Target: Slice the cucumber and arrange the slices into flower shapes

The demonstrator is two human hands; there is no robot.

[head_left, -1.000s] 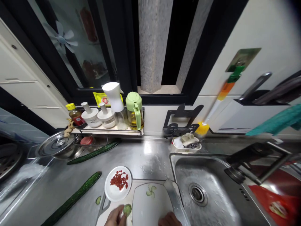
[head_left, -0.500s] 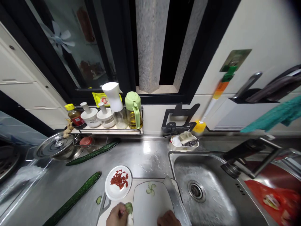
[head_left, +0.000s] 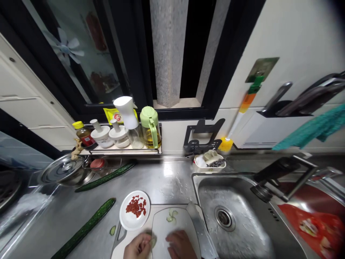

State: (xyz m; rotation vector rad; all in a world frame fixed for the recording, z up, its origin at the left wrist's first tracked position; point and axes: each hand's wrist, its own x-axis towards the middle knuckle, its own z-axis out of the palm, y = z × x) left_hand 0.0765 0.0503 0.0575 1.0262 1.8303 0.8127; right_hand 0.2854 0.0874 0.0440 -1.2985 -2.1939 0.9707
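Note:
My left hand [head_left: 137, 246] is closed in a pinch, with a pale green cucumber slice [head_left: 153, 242] at its fingertips, by the left edge of the white rectangular plate [head_left: 161, 230]. My right hand [head_left: 182, 244] is over that plate, thumb and fingers apart and somewhat blurred; nothing shows in it. A few thin cucumber slices [head_left: 171, 216] are arranged in a curved group near the plate's far end. The plate rests on a cutting board [head_left: 126, 239], with a broad-bladed knife [head_left: 201, 230] lying along its right side.
A small round plate [head_left: 122, 215] of red berries stands behind my left hand. Two whole cucumbers [head_left: 84, 228] [head_left: 107, 176] and a cut piece [head_left: 112, 230] lie on the steel counter [head_left: 167, 190]. The sink [head_left: 239, 201] is right; a seasoning rack [head_left: 126, 151] stands behind.
My left hand has moved slightly right, bringing the cucumber slice to the plate's edge. My right hand has come up and left over the plate from its near right edge. The view has shifted slightly.

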